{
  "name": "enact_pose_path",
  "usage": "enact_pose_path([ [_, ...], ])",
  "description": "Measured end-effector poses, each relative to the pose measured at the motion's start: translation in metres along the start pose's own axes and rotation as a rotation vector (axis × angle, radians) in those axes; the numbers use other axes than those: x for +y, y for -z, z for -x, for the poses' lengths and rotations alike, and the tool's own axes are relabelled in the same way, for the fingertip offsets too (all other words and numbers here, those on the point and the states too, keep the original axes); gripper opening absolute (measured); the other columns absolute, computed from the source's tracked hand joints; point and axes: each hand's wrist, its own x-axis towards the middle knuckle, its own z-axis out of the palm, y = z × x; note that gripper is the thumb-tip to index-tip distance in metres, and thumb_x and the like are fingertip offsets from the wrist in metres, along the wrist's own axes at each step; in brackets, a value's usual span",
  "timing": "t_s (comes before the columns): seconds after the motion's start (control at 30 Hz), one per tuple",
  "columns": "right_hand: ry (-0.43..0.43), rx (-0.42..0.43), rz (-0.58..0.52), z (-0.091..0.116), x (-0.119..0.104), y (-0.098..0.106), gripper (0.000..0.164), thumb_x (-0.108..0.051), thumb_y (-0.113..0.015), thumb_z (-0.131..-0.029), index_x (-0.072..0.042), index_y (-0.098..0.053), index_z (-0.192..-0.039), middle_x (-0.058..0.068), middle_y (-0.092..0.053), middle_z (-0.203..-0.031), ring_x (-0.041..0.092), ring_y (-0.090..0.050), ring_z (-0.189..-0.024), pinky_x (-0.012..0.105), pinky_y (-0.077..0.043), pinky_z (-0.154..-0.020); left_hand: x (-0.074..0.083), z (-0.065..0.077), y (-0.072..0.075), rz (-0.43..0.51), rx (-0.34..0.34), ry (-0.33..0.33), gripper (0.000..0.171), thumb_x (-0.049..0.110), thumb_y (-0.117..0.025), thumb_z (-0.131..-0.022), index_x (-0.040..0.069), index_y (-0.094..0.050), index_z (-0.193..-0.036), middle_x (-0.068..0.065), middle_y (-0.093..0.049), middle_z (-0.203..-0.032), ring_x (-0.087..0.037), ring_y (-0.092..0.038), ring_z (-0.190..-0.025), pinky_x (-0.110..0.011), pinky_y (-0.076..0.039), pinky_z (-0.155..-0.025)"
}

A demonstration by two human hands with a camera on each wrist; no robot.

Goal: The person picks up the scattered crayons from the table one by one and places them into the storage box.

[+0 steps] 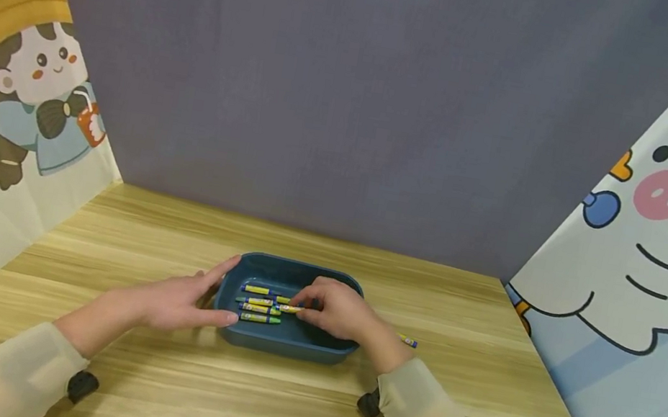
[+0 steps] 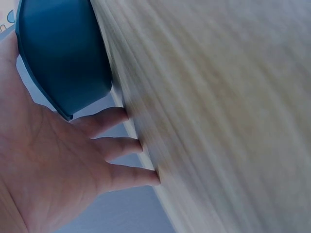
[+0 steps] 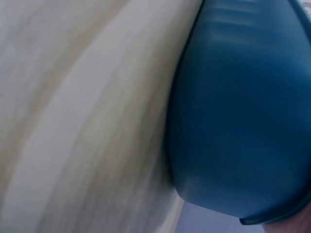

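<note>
A dark blue rectangular bin (image 1: 285, 348) sits on the wooden table. Several crayons (image 1: 259, 318) in yellow wrappers with blue bands lie in its left half, roughly side by side. My right hand (image 1: 339, 309) reaches in over the right end and pinches one yellow-wrapped crayon (image 1: 289, 309) among them. At the bin's left end is my left hand (image 1: 178, 303), its thumb at the near rim and its fingers extended. In the left wrist view, those fingers (image 2: 124, 175) reach down to the table beside the bin wall (image 2: 63, 53).
One more crayon (image 1: 408, 340) lies on the table right of the bin, partly hidden by my right forearm. A grey panel (image 1: 326, 91) closes off the back of the wooden table (image 1: 149, 383). Cartoon-printed panels (image 1: 643, 287) stand at both sides.
</note>
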Motion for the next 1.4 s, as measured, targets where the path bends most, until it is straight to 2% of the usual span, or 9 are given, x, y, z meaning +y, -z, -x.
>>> enact_pose_path([
  [0.3, 0.006, -0.043, 0.065, 0.0006, -0.0034, -0.0010, 0.020, -0.027, -0.076, -0.106, -0.029, -0.083, -0.125, -0.007, -0.072, -0.108, 0.009, -0.064, -0.092, 0.029, -0.055, -0.080, -0.0005, 0.0006, 0.0013, -0.012, -0.001, 0.001, 0.109, 0.066, -0.064, -0.104, 0.023, 0.004, -0.178, -0.025, -0.048, -0.169, -0.056, -0.048, -0.151, -0.073, -0.039, -0.122],
  [0.67, -0.029, -0.068, 0.109, -0.0008, -0.0024, -0.0051, 0.019, -0.030, -0.079, -0.104, -0.031, -0.083, -0.123, -0.011, -0.069, -0.104, 0.004, -0.060, -0.089, 0.029, -0.054, -0.079, -0.0010, 0.0009, 0.0012, 0.000, -0.014, 0.011, 0.109, 0.067, -0.063, -0.105, 0.026, 0.006, -0.178, -0.027, -0.044, -0.171, -0.058, -0.041, -0.155, -0.075, -0.034, -0.124],
  [1.27, -0.053, -0.093, 0.129, -0.0012, -0.0057, -0.0040, 0.019, -0.032, -0.080, -0.103, -0.030, -0.083, -0.122, -0.012, -0.069, -0.103, 0.005, -0.062, -0.090, 0.031, -0.056, -0.082, 0.0010, 0.0012, 0.0014, -0.008, -0.018, 0.025, 0.110, 0.069, -0.062, -0.104, 0.027, 0.007, -0.178, -0.026, -0.043, -0.172, -0.060, -0.035, -0.158, -0.077, -0.030, -0.125],
  [1.4, -0.049, -0.049, 0.071, -0.0001, -0.0034, -0.0045, 0.019, -0.032, -0.079, -0.104, -0.029, -0.083, -0.122, -0.012, -0.069, -0.103, 0.003, -0.060, -0.088, 0.029, -0.055, -0.079, -0.0007, 0.0002, 0.0005, -0.005, -0.014, 0.018, 0.109, 0.068, -0.063, -0.104, 0.026, 0.006, -0.178, -0.026, -0.044, -0.171, -0.059, -0.040, -0.156, -0.075, -0.033, -0.124],
])
